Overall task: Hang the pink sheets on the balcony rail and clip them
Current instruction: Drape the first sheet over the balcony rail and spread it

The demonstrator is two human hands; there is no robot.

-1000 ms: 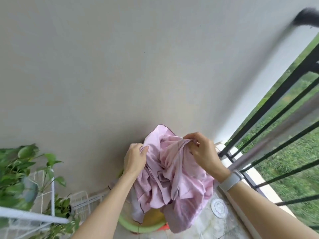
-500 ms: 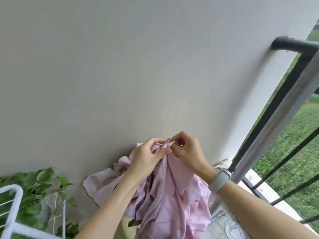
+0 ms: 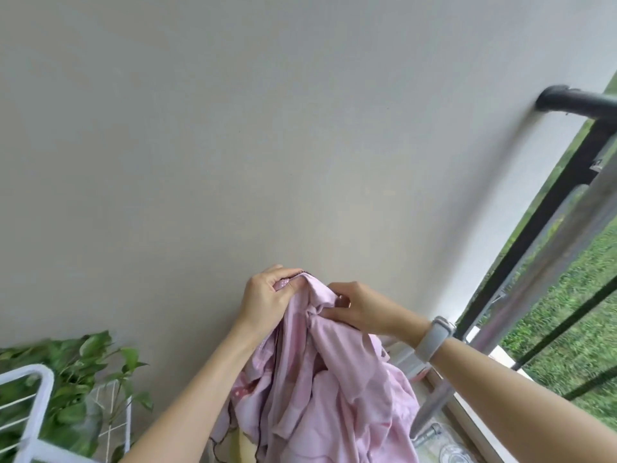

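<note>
Between both hands (image 3: 267, 300) (image 3: 359, 307), pink sheet (image 3: 327, 389) (bunched)

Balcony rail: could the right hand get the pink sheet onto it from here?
Probably yes. The balcony rail is bare, up and right of the right hand gripping the pink sheet, nothing between.

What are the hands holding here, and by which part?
Both grip the pink sheet at its bunched top: the left hand pinches the upper edge, the right hand grips folds just beside it.
</note>
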